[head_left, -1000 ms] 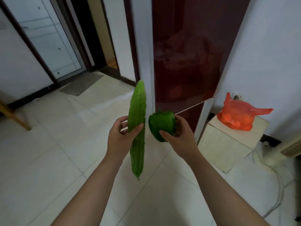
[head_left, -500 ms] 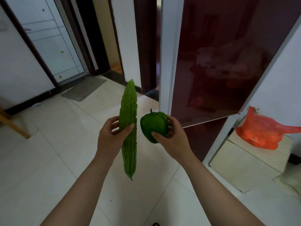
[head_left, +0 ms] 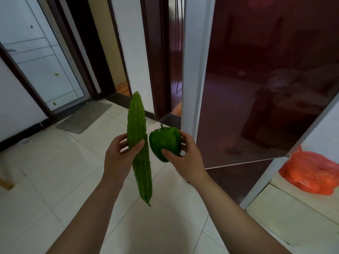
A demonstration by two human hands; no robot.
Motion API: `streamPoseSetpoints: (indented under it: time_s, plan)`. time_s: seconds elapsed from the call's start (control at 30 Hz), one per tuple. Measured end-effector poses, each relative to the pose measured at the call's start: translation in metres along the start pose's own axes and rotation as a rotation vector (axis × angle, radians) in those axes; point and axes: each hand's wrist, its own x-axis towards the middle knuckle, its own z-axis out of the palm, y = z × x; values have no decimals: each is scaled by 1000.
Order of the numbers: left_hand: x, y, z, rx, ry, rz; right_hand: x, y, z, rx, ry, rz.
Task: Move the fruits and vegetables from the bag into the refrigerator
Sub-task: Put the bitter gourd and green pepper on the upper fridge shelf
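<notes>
My left hand grips a long green bitter gourd around its middle and holds it nearly upright. My right hand holds a green bell pepper right beside the gourd. Both are at chest height in front of the dark red refrigerator, whose doors look closed. The orange plastic bag sits on a low pale box to the right of the refrigerator, with orange produce showing through it.
A pale tiled floor spreads to the left. A grey doormat lies before a white door. A dark doorway opens just left of the refrigerator. A wooden leg pokes in at the left edge.
The view has swung left and moved closer to the refrigerator, so the bag now sits at the far right edge. Both hands keep their hold on the gourd and pepper.
</notes>
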Motion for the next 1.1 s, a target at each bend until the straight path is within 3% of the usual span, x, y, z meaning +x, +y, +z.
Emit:
streamPoseSetpoints:
  time_s: [0.27,0.57,0.77,1.1]
  plan:
    - [138,-3,-5,-8,-86,38,120,-4,49,20,126,-34]
    - [289,9,25,62,-303,112,270,-23,68,-20,464,-71]
    - [337,13,52,16,-453,118,308,-22,60,-72,575,-54]
    - [357,6,63,-46,-537,60,306,-14,66,-205,680,-67]
